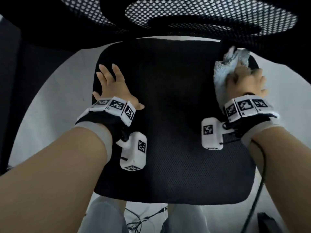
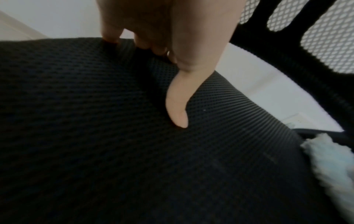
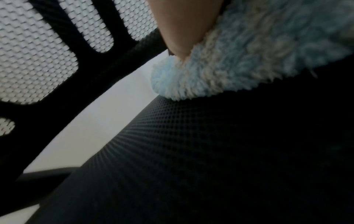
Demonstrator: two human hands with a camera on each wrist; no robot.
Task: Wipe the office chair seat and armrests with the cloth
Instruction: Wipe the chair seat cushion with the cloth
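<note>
A black mesh office chair seat (image 1: 168, 115) is viewed from above, with the perforated backrest (image 1: 210, 15) rising behind it. The left hand (image 1: 112, 84) is laid flat near the seat's left rear corner, fingers spread and straight, thumb stretched out across the mesh; nothing is held in it, and the seat appears to be steadied by it. The right hand (image 1: 244, 81) is pressed onto a fluffy pale-blue cloth (image 1: 225, 71) at the seat's right rear corner. The cloth is bunched under the palm and fingers and lies in contact with the mesh at the seat's rear edge, as confirmed from the right wrist view, where a thumb is seen lying against the pile. Motion blur is noted around this hand, so how tightly the fingers are curled into the cloth cannot be told for certain.

Progress is judged as early to middling: a wiping stroke on the seat is in hand. Which parts of the seat are already wiped cannot be read from the mesh. No armrest is clearly identified in any view; the armrests are taken as work left to do. A few cables (image 1: 139, 221) are noted on the floor below the seat's front edge.
</note>
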